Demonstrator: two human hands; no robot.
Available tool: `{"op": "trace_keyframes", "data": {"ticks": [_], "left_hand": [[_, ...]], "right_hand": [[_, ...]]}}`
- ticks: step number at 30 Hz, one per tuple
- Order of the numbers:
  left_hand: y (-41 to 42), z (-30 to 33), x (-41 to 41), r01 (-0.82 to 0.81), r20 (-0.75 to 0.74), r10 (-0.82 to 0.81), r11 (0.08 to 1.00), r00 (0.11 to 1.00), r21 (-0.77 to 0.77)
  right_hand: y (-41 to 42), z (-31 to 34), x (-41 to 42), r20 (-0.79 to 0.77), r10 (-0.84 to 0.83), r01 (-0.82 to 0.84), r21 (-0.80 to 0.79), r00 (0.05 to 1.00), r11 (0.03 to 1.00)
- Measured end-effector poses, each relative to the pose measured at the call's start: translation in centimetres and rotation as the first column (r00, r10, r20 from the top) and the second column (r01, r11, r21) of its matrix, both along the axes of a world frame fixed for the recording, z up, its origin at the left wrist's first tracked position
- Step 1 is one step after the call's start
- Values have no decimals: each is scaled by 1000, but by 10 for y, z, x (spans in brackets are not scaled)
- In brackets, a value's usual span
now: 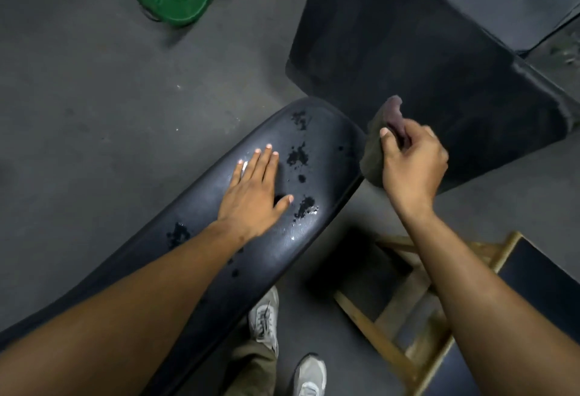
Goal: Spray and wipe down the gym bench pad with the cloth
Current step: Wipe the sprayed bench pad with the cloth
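Lying at centre frame, the long black padded bench pad [314,157] is pressed by the flat, open left hand [254,188]; right of it, the crumpled dark cloth [375,150] is gripped by the right hand [411,166].

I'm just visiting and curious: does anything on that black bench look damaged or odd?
Yes. The bench pad has dark, ragged blotches scattered near the left hand, which could be wet spray or worn covering; I cannot tell which. A few shiny spots look wet. The right hand holds the cloth off the pad's edge.
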State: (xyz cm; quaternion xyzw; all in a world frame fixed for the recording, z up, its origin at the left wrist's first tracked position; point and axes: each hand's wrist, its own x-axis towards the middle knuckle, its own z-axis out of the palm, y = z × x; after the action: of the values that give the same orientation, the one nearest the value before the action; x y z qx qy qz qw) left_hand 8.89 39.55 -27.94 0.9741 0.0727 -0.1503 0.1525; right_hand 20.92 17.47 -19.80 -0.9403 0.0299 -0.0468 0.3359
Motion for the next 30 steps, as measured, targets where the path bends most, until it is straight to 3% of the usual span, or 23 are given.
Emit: {"op": "trace_keyframes", "data": {"ticks": [2, 4, 7, 8, 11, 15, 20, 26, 30], "left_hand": [[7, -6, 21, 18, -1, -18, 1000, 1000, -5], [11, -14, 36, 38, -4, -38, 999, 999, -7], [10, -25, 45, 61, -36, -61, 998, 998, -4], [9, -28, 44, 58, -46, -58, 998, 997, -1], [6, -33, 43, 57, -48, -56, 998, 997, 22], [6, -37, 42, 67, -37, -65, 996, 997, 57], [6, -40, 45, 73, -5, -73, 994, 997, 86], [6, -42, 42, 92, -34, -88, 990, 996, 111], [4, -40, 40, 83, -19, -82, 990, 996, 110]], "right_hand": [[11, -9, 16, -8, 84, -84, -217, 996, 973], [23, -25, 23, -194, 203, -264, -377, 960, 888], [40, -53, 13, -488, 384, -584, -367, 784, 724], [41, -60, 5, -509, 403, -617, -376, 761, 691], [35, -84, -7, -365, 402, -543, -554, 840, 631], [22, -112, 6, -386, 438, -582, -471, 812, 663], [57, -128, 39, -344, 366, -483, -366, 865, 796], [44, -120, -14, -339, 524, -623, -370, 781, 689], [-2, -121, -17, -370, 408, -528, -325, 834, 784]]}}
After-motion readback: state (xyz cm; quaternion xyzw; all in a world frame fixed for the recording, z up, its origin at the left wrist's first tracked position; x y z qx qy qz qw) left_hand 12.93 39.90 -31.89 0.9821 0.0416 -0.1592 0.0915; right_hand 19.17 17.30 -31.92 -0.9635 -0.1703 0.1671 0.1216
